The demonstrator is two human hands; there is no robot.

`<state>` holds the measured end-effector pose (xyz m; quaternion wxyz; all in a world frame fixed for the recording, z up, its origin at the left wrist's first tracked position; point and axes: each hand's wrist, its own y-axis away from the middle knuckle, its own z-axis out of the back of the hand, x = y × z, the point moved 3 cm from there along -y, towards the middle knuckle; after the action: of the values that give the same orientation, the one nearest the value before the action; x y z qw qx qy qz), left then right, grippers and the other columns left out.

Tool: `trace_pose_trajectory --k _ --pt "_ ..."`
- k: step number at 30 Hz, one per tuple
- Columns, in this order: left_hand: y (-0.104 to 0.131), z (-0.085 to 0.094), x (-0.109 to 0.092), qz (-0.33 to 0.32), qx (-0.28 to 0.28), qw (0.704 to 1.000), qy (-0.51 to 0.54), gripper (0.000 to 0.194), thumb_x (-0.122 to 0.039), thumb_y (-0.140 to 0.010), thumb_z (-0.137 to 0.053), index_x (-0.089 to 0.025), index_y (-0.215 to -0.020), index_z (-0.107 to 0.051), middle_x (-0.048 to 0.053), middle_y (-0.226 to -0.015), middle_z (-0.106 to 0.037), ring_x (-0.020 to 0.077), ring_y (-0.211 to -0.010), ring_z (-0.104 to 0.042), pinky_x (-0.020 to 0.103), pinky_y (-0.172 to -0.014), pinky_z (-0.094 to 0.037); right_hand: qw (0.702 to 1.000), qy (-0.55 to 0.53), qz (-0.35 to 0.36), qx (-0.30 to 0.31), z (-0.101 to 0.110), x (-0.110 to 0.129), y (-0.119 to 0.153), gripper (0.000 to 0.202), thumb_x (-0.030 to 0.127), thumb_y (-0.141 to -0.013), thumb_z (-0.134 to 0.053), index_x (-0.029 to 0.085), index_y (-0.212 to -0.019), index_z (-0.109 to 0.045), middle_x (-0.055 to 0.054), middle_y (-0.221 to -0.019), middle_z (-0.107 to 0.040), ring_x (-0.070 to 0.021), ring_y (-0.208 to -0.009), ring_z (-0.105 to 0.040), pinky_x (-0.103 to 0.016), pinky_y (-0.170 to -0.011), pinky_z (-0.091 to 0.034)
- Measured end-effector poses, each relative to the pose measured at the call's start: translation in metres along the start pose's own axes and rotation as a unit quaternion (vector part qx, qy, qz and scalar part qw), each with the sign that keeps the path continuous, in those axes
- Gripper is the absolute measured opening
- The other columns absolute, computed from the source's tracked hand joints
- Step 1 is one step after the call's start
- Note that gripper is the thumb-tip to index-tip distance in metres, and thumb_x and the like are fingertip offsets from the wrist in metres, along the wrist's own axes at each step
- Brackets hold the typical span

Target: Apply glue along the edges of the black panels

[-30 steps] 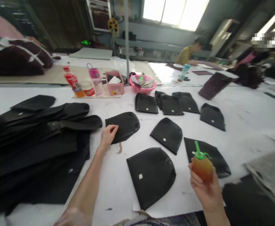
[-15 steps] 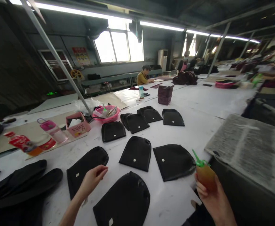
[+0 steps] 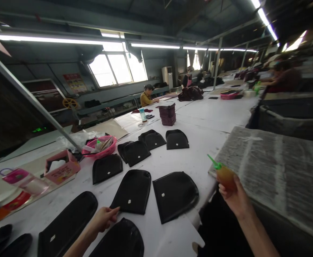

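Note:
My right hand (image 3: 234, 196) is wrapped round a squeeze bottle (image 3: 226, 177) of amber liquid, its green nozzle tipped up and left over the table's right edge. My left hand (image 3: 104, 218) has its fingers pinched together at the near left corner of a rounded black leather-like piece (image 3: 135, 189) bearing a small white mark. To its right lies a similar black piece (image 3: 174, 194). Another black piece (image 3: 70, 221) lies left of my left hand, and one more (image 3: 121, 241) is cut off at the bottom of the view.
Several more black pieces (image 3: 137, 151) lie farther up the white table (image 3: 196, 139). A pink basket (image 3: 100, 147), a pink box (image 3: 62, 167) and a pink-lidded bottle (image 3: 25, 182) stand left. A stack of dark red pieces (image 3: 167, 115) is beyond. A grey-covered surface (image 3: 274, 171) adjoins right. Co-workers sit farther back.
My left hand has come to the corner of the middle black piece from above the left one. The bottle in my right hand is tilted more to the left. The view has turned right.

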<state>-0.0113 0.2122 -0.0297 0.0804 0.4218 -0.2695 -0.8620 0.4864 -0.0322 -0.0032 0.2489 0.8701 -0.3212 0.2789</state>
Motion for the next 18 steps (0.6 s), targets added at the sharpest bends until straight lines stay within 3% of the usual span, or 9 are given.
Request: trace_pose_trajectory --k 3,6,8,11,13,16,18 --pt "-0.001 -0.007 0.003 0.027 -0.015 0.998 0.052 0.065 -0.068 -0.038 -0.089 -0.015 -0.055 -0.056 0.000 -0.048 -0.052 0.0044 -0.036 -0.030 0.018 -0.040 -0.013 1.000 -0.008 0.016 0.014 0.009 0.023 -0.029 0.060 0.045 -0.052 -0.099 0.016 -0.097 -0.073 -0.009 -0.083 -0.077 -0.0103 -0.053 -0.058 -0.018 -0.041 -0.049" --pt "-0.003 -0.014 0.005 0.056 -0.041 0.993 0.098 0.056 -0.051 -0.052 -0.092 -0.016 -0.045 -0.049 -0.005 -0.035 -0.034 0.0044 -0.032 -0.025 0.017 -0.037 -0.011 1.000 -0.004 0.021 0.013 0.019 0.040 -0.058 0.054 0.044 -0.060 -0.096 0.015 -0.098 -0.071 -0.010 -0.082 -0.076 -0.0121 -0.054 -0.059 -0.020 -0.042 -0.051" --pt "-0.005 -0.017 0.006 0.071 -0.059 0.988 0.121 0.052 -0.039 -0.060 -0.091 -0.015 -0.044 -0.047 -0.007 -0.032 -0.030 0.0037 -0.030 -0.024 0.015 -0.036 -0.011 1.000 0.002 0.019 0.003 0.025 0.049 -0.077 0.047 0.043 -0.066 -0.093 0.016 -0.097 -0.071 -0.009 -0.081 -0.075 -0.0139 -0.055 -0.060 -0.021 -0.041 -0.050" --pt "-0.005 -0.017 0.004 0.071 -0.078 0.981 0.162 0.041 -0.022 -0.071 -0.085 -0.013 -0.049 -0.051 -0.005 -0.036 -0.037 0.0029 -0.030 -0.030 0.013 -0.033 -0.015 1.000 0.007 0.010 -0.011 0.031 0.057 -0.099 0.034 0.043 -0.077 -0.084 0.017 -0.096 -0.072 -0.009 -0.082 -0.074 -0.0146 -0.057 -0.059 -0.022 -0.041 -0.049" --pt "-0.001 -0.014 -0.001 0.066 -0.086 0.966 0.237 0.028 -0.011 -0.076 -0.080 -0.011 -0.060 -0.058 0.000 -0.047 -0.054 0.0058 -0.036 -0.046 0.012 -0.034 -0.029 1.000 0.008 0.005 -0.020 0.033 0.060 -0.108 0.027 0.042 -0.084 -0.076 0.017 -0.095 -0.073 -0.008 -0.081 -0.073 -0.0140 -0.057 -0.057 -0.021 -0.042 -0.049" --pt "0.010 -0.008 -0.013 0.060 -0.101 0.915 0.386 0.016 0.002 -0.083 -0.068 -0.011 -0.076 -0.061 0.005 -0.071 -0.070 0.0131 -0.059 -0.069 0.020 -0.055 -0.058 1.000 0.009 0.001 -0.027 0.033 0.063 -0.114 0.023 0.038 -0.088 -0.069 0.016 -0.092 -0.075 -0.009 -0.080 -0.071 -0.0136 -0.057 -0.054 -0.020 -0.040 -0.047" --pt "0.017 -0.008 -0.022 0.062 -0.117 0.874 0.467 0.019 0.005 -0.088 -0.058 -0.012 -0.081 -0.058 0.002 -0.075 -0.071 0.0140 -0.064 -0.072 0.026 -0.063 -0.064 1.000 -0.003 -0.006 -0.017 0.033 0.063 -0.115 0.026 0.038 -0.083 -0.072 0.015 -0.095 -0.076 -0.009 -0.081 -0.070 -0.0124 -0.055 -0.050 -0.020 -0.038 -0.046"
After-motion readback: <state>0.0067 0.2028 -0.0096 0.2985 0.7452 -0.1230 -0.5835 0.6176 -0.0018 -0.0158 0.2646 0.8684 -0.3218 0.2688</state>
